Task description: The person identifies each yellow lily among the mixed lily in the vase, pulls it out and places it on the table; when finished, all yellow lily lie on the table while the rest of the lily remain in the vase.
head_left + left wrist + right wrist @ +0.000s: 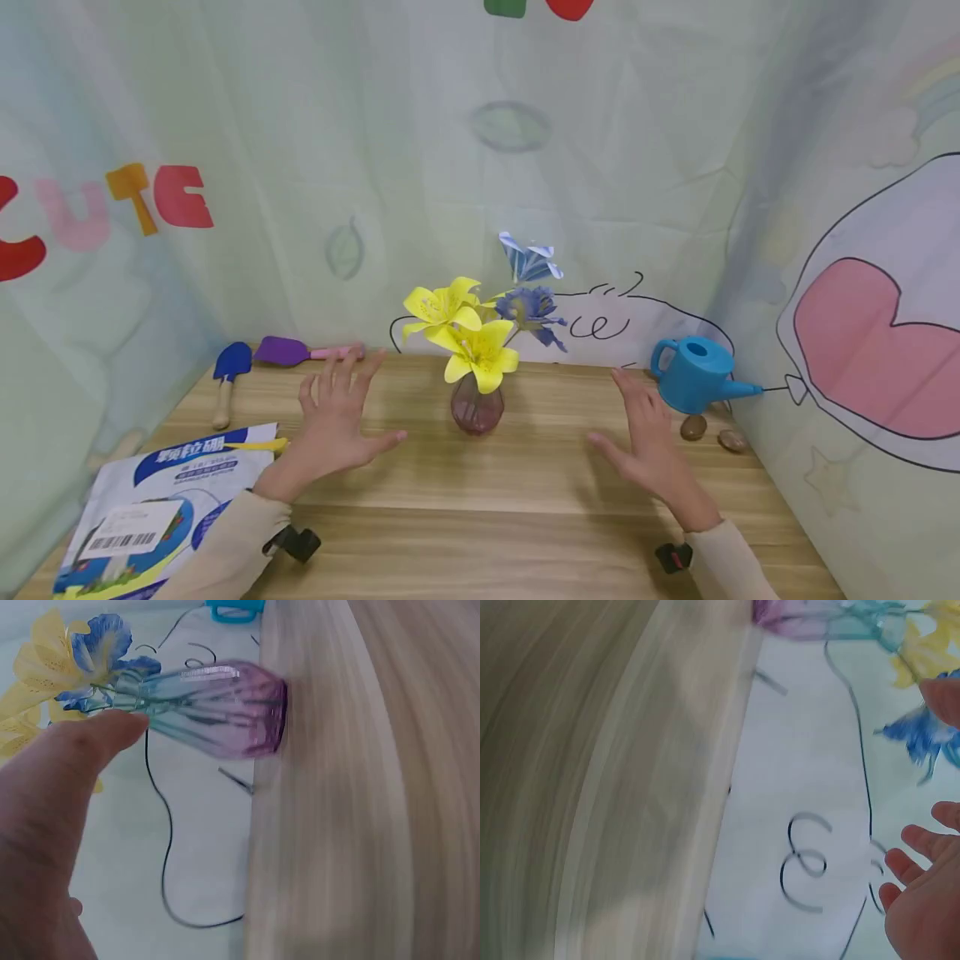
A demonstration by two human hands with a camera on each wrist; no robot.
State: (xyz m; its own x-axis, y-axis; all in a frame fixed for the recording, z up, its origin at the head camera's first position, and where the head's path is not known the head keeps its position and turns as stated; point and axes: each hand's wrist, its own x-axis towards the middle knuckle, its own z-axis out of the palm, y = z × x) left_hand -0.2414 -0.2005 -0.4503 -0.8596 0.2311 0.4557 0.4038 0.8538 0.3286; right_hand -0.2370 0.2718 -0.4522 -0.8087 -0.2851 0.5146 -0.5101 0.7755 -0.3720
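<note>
By the vase (pixel 477 408), flowers (pixel 483 357) are propped up; it is stood between the left hand (pixel 335 423) at 9 o'clock and the right hand (pixel 649 442) at 3. Fingers are loosely extended, nothing gripped; a packet (pixel 161 496) is laid at 8, apparently to spare the middle.

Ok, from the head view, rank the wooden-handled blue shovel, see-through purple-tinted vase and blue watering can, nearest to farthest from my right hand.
1. Blue watering can: beyond the right hand, rightward.
2. Purple vase: left of that hand, central.
3. Blue shovel: far left.
</note>
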